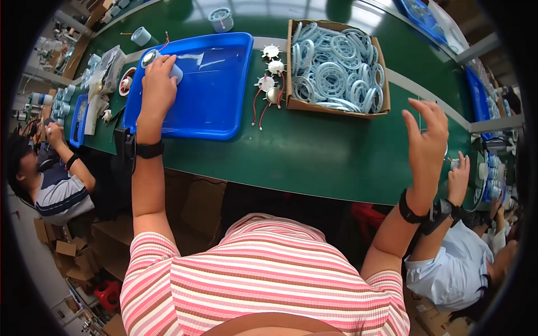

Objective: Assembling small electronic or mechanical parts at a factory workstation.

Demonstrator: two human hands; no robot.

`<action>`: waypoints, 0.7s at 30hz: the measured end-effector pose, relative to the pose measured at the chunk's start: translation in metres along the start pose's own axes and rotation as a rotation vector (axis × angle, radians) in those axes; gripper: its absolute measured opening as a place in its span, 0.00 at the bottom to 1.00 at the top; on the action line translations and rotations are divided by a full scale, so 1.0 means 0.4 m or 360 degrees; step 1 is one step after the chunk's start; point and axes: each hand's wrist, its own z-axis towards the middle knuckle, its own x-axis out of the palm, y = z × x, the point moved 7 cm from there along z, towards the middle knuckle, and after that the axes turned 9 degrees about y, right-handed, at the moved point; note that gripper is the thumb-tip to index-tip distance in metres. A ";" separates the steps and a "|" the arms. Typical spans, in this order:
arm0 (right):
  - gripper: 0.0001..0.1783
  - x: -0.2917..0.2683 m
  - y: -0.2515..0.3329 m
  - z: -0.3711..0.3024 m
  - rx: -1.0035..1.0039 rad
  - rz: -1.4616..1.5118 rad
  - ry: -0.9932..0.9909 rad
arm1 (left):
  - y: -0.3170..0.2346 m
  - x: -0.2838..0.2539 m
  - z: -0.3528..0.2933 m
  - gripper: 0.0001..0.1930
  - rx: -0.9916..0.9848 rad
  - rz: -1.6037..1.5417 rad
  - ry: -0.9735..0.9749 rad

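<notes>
My left hand (159, 84) is closed round a light-blue cylindrical housing (177, 73) at the upper left part of a blue plastic tray (224, 133). A round metal-faced end (149, 58) shows beyond the fingertips; the hand hides most of the rest. Out to the right, my right hand (428, 134) is raised over the green table, its thumb and fingers apart with nothing seen between them. Nearest to it stands a cardboard box (336, 111) full of light-blue plastic rings (332, 78). Between tray and box lie several white spoked discs (266, 84), some with red wires.
Two light-blue cups (221, 20) (140, 36) stand beyond the tray. A clear plastic bag (112, 67) lies left of it. Co-workers sit on both sides; one's hand (458, 173) is close to my right wrist. A grey strip crosses the green table (291, 162).
</notes>
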 end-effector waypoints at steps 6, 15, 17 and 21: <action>0.09 0.198 -0.006 0.288 -0.0306 -0.0059 -0.0073 | -0.054 -0.044 -0.044 0.34 -0.0077 -0.0012 0.0153; 0.10 0.145 0.033 0.275 -0.0109 0.0410 -0.0091 | -0.318 -0.223 -0.174 0.33 0.0289 -0.0719 -0.0003; 0.10 0.104 0.072 0.215 0.0020 0.0762 0.0073 | -0.416 -0.224 -0.212 0.32 0.0441 -0.0932 0.0218; 0.10 0.129 0.123 0.016 0.0422 0.1316 0.0684 | -0.517 -0.154 -0.264 0.31 0.0508 -0.1147 0.0702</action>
